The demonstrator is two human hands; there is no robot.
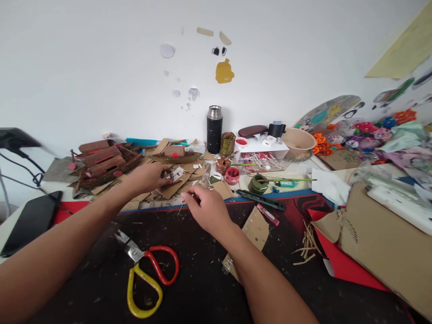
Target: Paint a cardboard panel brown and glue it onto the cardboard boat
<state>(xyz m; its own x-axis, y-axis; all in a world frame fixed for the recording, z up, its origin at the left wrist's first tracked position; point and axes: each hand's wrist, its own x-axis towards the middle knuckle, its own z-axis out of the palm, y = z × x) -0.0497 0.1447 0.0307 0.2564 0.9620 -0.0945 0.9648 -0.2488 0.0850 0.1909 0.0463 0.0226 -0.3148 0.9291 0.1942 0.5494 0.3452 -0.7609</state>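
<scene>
My left hand reaches over the pile of cardboard scraps, its fingers curled together at a thin brown strip. What they grip, if anything, is too small to tell. My right hand is closed in a pinch at the pile's front edge; a thin pale sliver shows under the fingertips, too fine to name. Behind the hands rests a small brown model boat with a red dot. Left of it stands a larger model boat with brown roofs. Scissors with red and yellow handles lie open on the dark mat.
Paint pots, a red one and a green one, stand beyond my right hand near a black flask. A utility knife and a cardboard strip lie nearer. A phone is left; a cardboard box is right.
</scene>
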